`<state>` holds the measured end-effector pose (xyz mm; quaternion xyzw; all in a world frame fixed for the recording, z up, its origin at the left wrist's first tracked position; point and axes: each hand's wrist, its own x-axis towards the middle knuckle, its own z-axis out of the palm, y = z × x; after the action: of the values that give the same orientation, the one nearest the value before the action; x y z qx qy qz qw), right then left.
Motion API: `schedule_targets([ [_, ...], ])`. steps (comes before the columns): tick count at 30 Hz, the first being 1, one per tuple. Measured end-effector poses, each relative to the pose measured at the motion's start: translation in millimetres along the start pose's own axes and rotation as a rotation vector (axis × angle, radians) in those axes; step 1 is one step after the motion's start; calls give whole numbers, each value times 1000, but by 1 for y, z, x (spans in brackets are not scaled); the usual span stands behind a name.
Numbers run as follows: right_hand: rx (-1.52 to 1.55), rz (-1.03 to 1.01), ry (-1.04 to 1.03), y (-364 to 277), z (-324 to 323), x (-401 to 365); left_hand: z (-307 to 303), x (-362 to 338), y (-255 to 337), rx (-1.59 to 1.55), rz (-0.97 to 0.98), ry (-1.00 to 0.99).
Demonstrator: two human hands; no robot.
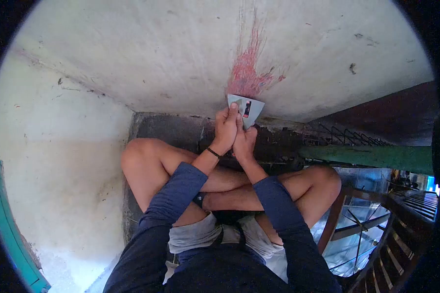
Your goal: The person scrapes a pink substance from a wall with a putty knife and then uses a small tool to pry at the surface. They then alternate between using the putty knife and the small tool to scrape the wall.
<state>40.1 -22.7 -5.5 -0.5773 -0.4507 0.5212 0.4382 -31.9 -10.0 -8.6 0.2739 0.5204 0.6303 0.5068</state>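
Packet (253, 108), small, flat and pale, sharp-cornered, with red-and-black print, sits before the rough plaster wall (132, 58), just below its red stain (247, 73); my left hand (226, 129), black band (213, 152) at the wrist, pinches its upper edge, fingers curled; my right hand (244, 142) grasps it from below, pressed against the left; forearms raised over crossed bare legs (156, 166).

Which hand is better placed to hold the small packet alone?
Probably the left hand: its fingers reach up over the packet. The right hand sits lower, at the bottom corner.
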Motion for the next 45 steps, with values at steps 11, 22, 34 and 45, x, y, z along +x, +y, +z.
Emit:
schedule_targets([
  [11,-61,143,12,14,1,-6,-3,-8,-13,-90,-133,84],
  [22,-98,123,62,11,4,-8,-2,-7,-6,-117,-120,5],
  [34,-202,-113,156,10,-4,-14,-1,-12,-17,-189,-331,-20],
  [45,-295,-14,156,15,3,-10,-5,-3,-18,-134,-182,61],
])
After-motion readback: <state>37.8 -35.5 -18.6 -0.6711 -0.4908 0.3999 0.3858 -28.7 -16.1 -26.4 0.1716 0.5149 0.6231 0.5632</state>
